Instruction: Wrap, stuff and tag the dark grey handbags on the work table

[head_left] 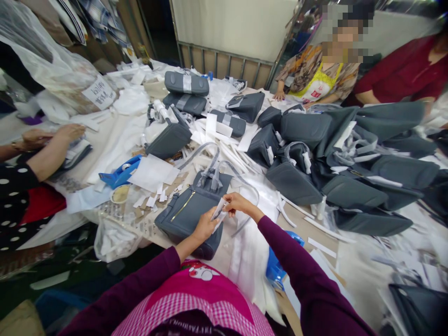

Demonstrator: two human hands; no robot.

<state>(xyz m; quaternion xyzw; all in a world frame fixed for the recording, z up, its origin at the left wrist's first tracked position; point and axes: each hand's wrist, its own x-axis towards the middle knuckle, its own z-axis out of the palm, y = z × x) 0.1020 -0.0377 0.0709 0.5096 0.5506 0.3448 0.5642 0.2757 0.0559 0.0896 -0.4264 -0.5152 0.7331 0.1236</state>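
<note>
A dark grey bag (191,214) with a gold zipper (184,206) lies on the table in front of me, its wrapped handles toward the far side. Over its right edge, my left hand (206,225) pinches a narrow whitish strip (220,210). The fingers of my right hand (238,204) close on the upper end of the same strip. Whether the strip is joined to the bag, I cannot tell. A grey strap (241,176) wrapped in clear film curves behind my right hand.
Several grey bags (306,126) are heaped to the right, with more at the back. A blue tape dispenser (121,172) and white paper (154,173) lie left of my bag. A blue object (273,266) sits by my right forearm. Co-workers are at the left and far right.
</note>
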